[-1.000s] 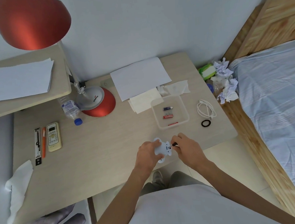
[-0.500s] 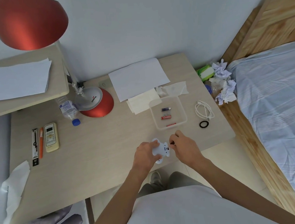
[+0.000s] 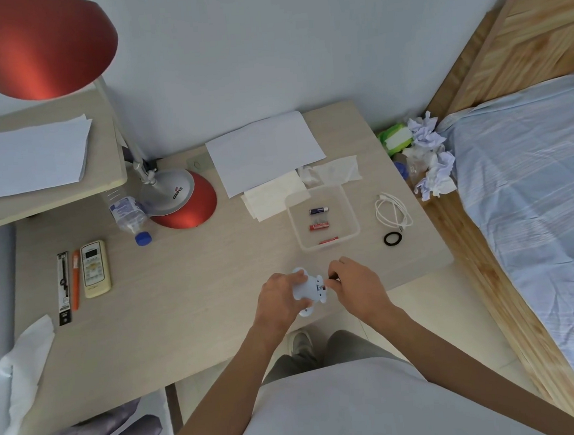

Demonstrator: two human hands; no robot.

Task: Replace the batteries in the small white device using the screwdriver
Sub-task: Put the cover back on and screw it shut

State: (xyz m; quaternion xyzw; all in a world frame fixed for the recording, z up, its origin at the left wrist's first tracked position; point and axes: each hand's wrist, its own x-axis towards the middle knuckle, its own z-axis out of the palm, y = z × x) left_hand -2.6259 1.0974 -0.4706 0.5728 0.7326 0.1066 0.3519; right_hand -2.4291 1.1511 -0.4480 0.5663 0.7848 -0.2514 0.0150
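Now, left hand (image 3: 279, 295): fingers still gripping the white device (image 3: 310, 289) at the desk (image 3: 183, 311) edge.
Right hand (image 3: 356, 285): fingers pinched at the open slot, likely seating a battery.

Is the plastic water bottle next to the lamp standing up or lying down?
Lying down. The bottle rests on its side on the desk, blue cap pointing toward the person.

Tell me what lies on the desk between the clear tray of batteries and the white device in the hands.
Nothing: in the head view, bare desk top runs from the clear tray to the white device.
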